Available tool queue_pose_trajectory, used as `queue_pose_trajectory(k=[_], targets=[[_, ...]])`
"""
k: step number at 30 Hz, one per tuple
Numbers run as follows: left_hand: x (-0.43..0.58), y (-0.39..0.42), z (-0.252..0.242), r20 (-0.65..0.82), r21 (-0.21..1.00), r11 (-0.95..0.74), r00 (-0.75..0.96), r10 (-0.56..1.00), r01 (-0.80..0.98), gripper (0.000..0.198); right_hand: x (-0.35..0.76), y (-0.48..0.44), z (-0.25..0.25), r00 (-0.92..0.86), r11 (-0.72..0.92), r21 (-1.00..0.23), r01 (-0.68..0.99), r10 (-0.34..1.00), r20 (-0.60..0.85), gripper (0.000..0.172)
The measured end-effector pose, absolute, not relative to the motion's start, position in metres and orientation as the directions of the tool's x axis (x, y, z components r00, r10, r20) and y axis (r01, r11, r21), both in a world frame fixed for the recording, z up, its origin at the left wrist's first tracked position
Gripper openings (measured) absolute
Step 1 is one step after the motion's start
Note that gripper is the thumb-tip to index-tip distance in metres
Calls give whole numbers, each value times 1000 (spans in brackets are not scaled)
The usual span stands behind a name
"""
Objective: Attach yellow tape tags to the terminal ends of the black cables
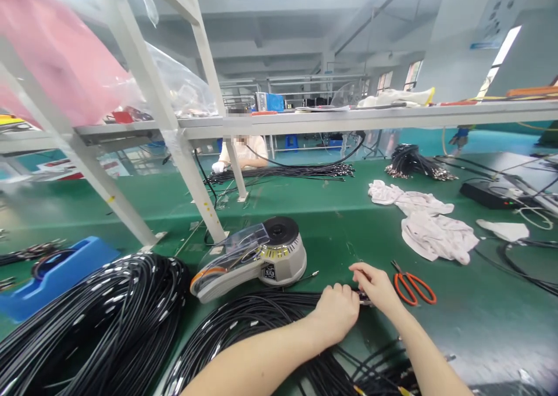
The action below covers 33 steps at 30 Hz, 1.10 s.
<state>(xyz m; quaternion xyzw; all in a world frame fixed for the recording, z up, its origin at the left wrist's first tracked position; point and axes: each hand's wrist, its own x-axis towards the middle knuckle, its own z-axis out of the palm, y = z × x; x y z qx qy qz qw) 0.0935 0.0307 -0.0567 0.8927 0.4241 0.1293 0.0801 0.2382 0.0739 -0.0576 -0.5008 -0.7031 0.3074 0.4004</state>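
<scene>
My left hand (337, 314) is closed round a bundle of black cables (279, 304), close to their metal-tipped ends (365, 298). Just right of it, my right hand (375, 287) is held over those ends with bent fingers, thumb and forefinger near each other; anything between them is too small to make out. Orange-handled scissors (412, 285) lie partly spread beside my right hand. Behind the bundle stands a round grey tape dispenser (283, 262) with a black top. One cable tip (313, 274) sticks out near its base.
A large coil of black cables (131, 303) lies at left beside a blue tape holder (74, 277). White cloths (438, 233) and a cable bundle (414, 160) lie at right. White shelf posts (187, 175) rise from the green table (340, 233). Across it sits another person (246, 149).
</scene>
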Motion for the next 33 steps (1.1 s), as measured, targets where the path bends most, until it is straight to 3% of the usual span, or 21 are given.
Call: queue_pose_trajectory(k=[4,9,13,17,20,24,28,33], targets=[[76,36,-33,208,383,-548,508,836,744,25,236,62,-38,-236,288,-896,337,948,216,25],[52,36,-14,200,624,-440,413,889,646,16,232,43,-10,-185,200,-969,144,967,173,28],[41,30,-15,137,784,-340,390,911,519,14,229,36,6,-186,208,-967,145,966,180,28],[35,22,-16,-6,967,-87,364,931,240,11,226,38,22,-216,260,-935,242,954,209,29],[30,15,-12,-66,994,22,406,912,111,5,220,37,35,-290,308,-898,314,932,218,27],[25,6,1,37,999,-27,508,860,-27,17,200,31,52,-444,367,-855,365,876,187,26],[21,4,16,146,958,-32,391,909,-285,18,173,28,68,-557,431,-831,350,810,185,26],[8,12,26,135,927,24,393,909,-375,18,153,30,87,-553,534,-750,391,787,272,25]])
